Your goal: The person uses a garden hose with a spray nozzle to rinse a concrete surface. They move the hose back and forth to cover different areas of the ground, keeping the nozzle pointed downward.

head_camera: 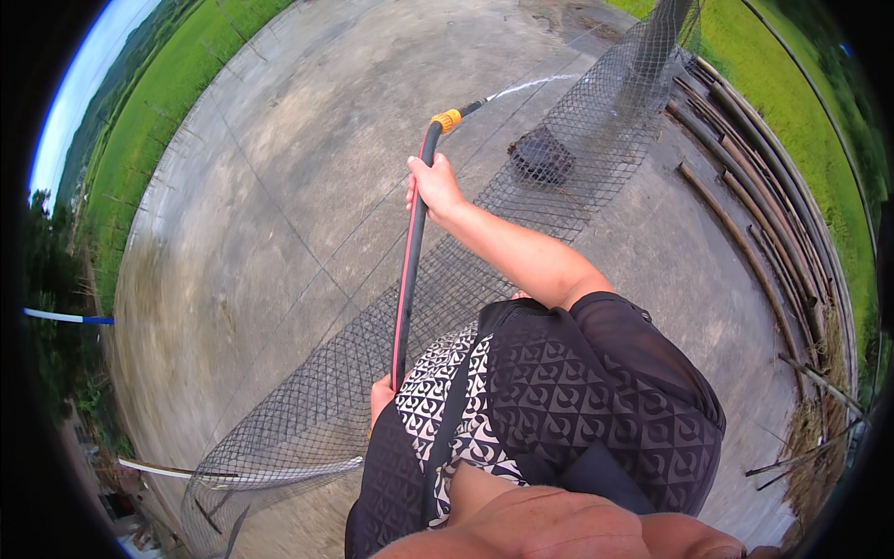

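Note:
My right hand (pixel 434 187) is wrapped around a black garden hose (pixel 410 269) with a red stripe, a little below its yellow-orange connector (pixel 445 121). From the black nozzle (pixel 473 107) a thin jet of water (pixel 532 84) shoots toward the upper right, reaching the edge of a black mesh net (pixel 594 126). Lower down, my left hand (pixel 381 397) grips the hose near my waist, partly hidden by the dark sleeve. The long net runs diagonally across the concrete floor (pixel 279 154), passing behind the hose. A dark, rough lump (pixel 543 155) shows at the net; whether it lies under or inside is unclear.
Several long poles (pixel 751 209) line the right edge of the concrete, with dry straw (pixel 810 454) and sticks below them. A white pole (pixel 279 479) lies by the net's lower left end. Grass (pixel 167 91) borders the floor.

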A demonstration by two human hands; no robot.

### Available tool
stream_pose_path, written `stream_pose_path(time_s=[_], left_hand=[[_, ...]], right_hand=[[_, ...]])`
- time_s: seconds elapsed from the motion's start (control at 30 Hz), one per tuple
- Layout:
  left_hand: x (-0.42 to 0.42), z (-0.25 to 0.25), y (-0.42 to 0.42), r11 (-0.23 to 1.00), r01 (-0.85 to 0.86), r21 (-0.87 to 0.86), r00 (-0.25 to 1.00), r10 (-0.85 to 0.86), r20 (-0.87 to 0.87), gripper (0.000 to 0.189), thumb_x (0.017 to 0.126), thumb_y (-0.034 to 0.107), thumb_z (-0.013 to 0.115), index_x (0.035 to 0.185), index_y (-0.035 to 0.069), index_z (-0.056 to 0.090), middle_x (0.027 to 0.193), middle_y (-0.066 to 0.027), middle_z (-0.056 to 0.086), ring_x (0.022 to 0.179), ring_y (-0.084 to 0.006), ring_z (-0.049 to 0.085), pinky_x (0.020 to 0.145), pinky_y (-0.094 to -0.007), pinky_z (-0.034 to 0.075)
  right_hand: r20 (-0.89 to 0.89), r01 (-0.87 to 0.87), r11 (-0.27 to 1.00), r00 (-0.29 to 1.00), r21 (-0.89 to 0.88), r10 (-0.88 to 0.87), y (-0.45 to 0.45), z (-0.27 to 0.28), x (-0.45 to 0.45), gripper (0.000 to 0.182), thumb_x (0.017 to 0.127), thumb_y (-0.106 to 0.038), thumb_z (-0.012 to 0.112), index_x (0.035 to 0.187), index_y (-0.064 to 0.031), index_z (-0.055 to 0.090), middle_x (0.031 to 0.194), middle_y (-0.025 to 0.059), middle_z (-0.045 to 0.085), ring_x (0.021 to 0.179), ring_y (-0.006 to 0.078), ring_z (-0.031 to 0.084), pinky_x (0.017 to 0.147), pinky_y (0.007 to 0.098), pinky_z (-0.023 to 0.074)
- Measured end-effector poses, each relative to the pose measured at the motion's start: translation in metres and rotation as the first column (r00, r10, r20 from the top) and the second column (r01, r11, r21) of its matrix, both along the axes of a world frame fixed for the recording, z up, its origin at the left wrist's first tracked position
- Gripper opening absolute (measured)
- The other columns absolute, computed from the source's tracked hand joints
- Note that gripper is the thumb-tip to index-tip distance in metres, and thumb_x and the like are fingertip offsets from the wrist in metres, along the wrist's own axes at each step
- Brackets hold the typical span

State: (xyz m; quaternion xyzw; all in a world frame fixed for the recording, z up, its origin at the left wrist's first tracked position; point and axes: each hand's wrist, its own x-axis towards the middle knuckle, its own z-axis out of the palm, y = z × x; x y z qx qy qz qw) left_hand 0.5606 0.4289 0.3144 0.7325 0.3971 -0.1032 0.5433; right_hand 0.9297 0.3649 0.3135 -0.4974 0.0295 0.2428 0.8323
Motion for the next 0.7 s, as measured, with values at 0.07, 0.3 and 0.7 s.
stream_pose_path(time_s=[0.07, 0.3, 0.7], left_hand=[[0.003, 0.01, -0.004, 1.0, 0.016, -0.002, 0.999, -0.017, -0.029, 0.019, 0.086, 0.01, 0.071, 0.102, -0.001, 0.072, 0.08, -0.0009, 0.069, 0.076, -0.0067, 0.057, 0.068, -0.0286, 0.048], [-0.004, 0.023, -0.014, 0.996, -0.058, -0.073, 0.995, 0.064, 0.08, 0.017, 0.083, 0.002, 0.073, 0.098, -0.007, 0.071, 0.082, -0.0043, 0.071, 0.071, -0.0074, 0.061, 0.065, -0.0254, 0.049], [-0.008, 0.023, -0.012, 0.999, -0.03, 0.042, 0.999, 0.03, 0.016, 0.018, 0.084, 0.003, 0.071, 0.1, -0.005, 0.072, 0.082, -0.0024, 0.071, 0.073, -0.0069, 0.06, 0.065, -0.026, 0.048]], right_hand=[[0.005, -0.015, 1.0, 1.0, 0.003, 0.015, -0.001, 0.003, -0.002, 0.025, 0.099, -0.021, 0.057, 0.105, -0.0049, 0.039, 0.07, 0.0066, 0.053, 0.051, 0.0176, 0.055, 0.043, 0.0364, 0.0511], [-0.027, -0.077, 0.996, 0.997, 0.043, 0.079, 0.004, -0.003, -0.01, 0.024, 0.099, -0.021, 0.057, 0.105, -0.0048, 0.04, 0.07, 0.0068, 0.053, 0.052, 0.0183, 0.055, 0.044, 0.0372, 0.0507], [0.039, -0.117, 0.99, 0.993, 0.079, 0.114, 0.007, 0.007, -0.011, 0.024, 0.098, -0.02, 0.056, 0.106, -0.0044, 0.039, 0.07, 0.0071, 0.053, 0.051, 0.0186, 0.055, 0.043, 0.0382, 0.0513]])
